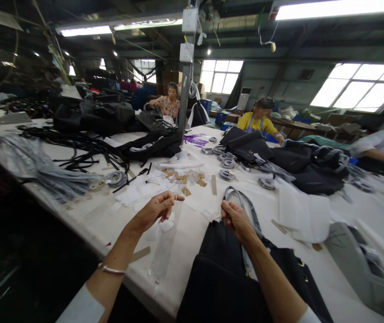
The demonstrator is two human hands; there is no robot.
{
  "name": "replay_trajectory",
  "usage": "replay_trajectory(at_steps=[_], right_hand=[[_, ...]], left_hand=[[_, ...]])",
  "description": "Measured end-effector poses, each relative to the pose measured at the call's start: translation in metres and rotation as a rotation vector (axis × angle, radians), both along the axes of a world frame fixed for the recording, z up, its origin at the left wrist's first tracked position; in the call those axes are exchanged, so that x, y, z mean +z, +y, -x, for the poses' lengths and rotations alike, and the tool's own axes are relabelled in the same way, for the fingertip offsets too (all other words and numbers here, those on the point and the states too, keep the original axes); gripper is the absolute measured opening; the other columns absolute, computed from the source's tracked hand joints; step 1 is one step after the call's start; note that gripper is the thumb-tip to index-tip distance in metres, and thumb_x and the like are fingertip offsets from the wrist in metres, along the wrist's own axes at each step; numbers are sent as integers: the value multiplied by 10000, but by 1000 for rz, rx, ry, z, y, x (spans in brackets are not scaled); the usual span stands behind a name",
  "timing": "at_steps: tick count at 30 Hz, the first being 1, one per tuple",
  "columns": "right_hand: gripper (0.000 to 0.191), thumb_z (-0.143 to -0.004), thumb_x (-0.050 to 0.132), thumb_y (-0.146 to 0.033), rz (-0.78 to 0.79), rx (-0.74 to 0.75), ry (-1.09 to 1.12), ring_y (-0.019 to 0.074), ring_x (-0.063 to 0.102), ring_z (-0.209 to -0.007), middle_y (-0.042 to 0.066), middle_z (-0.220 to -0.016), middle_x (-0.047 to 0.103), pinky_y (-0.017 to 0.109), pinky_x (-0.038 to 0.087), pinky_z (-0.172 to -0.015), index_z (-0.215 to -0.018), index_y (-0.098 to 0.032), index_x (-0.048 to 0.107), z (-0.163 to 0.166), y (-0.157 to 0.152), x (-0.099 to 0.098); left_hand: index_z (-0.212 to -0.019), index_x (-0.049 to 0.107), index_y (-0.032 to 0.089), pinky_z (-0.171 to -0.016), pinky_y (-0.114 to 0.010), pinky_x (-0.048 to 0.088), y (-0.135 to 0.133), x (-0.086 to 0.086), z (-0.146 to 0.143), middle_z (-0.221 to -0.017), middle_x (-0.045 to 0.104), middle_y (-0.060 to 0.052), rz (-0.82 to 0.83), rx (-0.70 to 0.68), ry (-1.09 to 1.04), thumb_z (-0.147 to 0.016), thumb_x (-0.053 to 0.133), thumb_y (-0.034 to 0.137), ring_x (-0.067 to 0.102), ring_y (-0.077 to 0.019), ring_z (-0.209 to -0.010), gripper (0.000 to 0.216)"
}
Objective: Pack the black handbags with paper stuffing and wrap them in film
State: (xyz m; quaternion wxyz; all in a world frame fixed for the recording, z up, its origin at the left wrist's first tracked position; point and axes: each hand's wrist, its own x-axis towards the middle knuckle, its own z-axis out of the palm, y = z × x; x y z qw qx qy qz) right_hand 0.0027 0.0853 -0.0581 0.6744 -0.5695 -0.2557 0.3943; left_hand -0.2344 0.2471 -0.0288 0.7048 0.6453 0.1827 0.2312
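Note:
My left hand is pinched shut on a small clear plastic packet with white stuff inside, held above the white table. My right hand is closed round the grey strap of a black bag that lies at the table's near edge in front of me. The strap loops up from the bag and over my right hand. A silver bangle is on my left wrist.
Brown paper tags, coiled grey straps and white sheets litter the table. Black bags are piled at the back left and right. A metal post stands mid-table. Two people work across it; another person's arm is at the right.

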Motion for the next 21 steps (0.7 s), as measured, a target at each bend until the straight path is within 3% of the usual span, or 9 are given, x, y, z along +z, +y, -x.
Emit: replay_trajectory(at_steps=[3,5,7,9,10,13,15,17,21], right_hand=[[403,-693,751,-500,-46,99,90,21,292,-347,-73,-515,514,165,195,-356,-714,-181,505,8,-1,8],[388,-691,767,-473,-77,132,137,18,295,-356,-74,-523,517,162,216,-368,-734,-179,518,11,-3,13],[372,-696,773,-456,-102,150,161,13,289,-358,-79,-514,504,157,227,-375,-751,-174,537,12,-6,16],[353,-713,764,-452,-119,166,173,9,275,-356,-82,-503,491,154,229,-376,-781,-170,563,14,-9,20],[343,-723,758,-449,-128,176,179,8,264,-354,-86,-489,476,152,227,-375,-799,-168,576,15,-10,23],[318,-740,749,-434,-165,209,199,11,232,-348,-101,-451,421,149,221,-368,-834,-170,597,20,-14,32],[302,-740,752,-420,-195,216,213,13,230,-350,-101,-447,420,146,234,-368,-833,-176,602,22,-16,38],[296,-732,761,-410,-212,209,220,7,255,-357,-78,-505,500,143,253,-372,-825,-177,605,24,-19,42],[329,-693,785,-435,-211,178,214,5,336,-371,-13,-675,631,150,258,-358,-770,-166,612,20,-27,43]], left_hand=[[-822,588,166,-534,-231,412,11,-3,-12,-751,653,-40,-352,131,263,-881,508,413,534,-118,-553,266],[-873,628,162,-729,-305,471,16,3,-26,-917,676,-84,-635,271,438,-873,521,317,620,-200,-806,188],[-983,643,162,-931,-392,411,15,12,-40,-1148,632,-121,-869,396,555,-825,575,223,555,-281,-1093,183],[-1112,620,169,-1020,-424,343,5,21,-54,-1266,579,-125,-982,386,568,-820,581,212,483,-302,-1207,298],[-1155,607,177,-1036,-409,337,-2,24,-60,-1275,581,-112,-1004,303,534,-842,557,232,487,-286,-1212,322],[-1215,584,200,-1043,-319,344,-31,20,-75,-1276,596,-57,-832,-127,265,-883,502,275,517,-214,-1192,350],[-1183,600,193,-1016,-289,361,-48,8,-83,-1226,622,-43,-640,-307,108,-874,516,280,543,-194,-1143,332],[-1075,639,164,-929,-286,414,-60,-5,-90,-1060,672,-41,-462,-342,48,-864,534,314,594,-186,-996,279],[-889,657,126,-761,-266,447,-64,-20,-94,-770,654,-19,-220,-259,17,-872,518,398,593,-146,-741,305]])
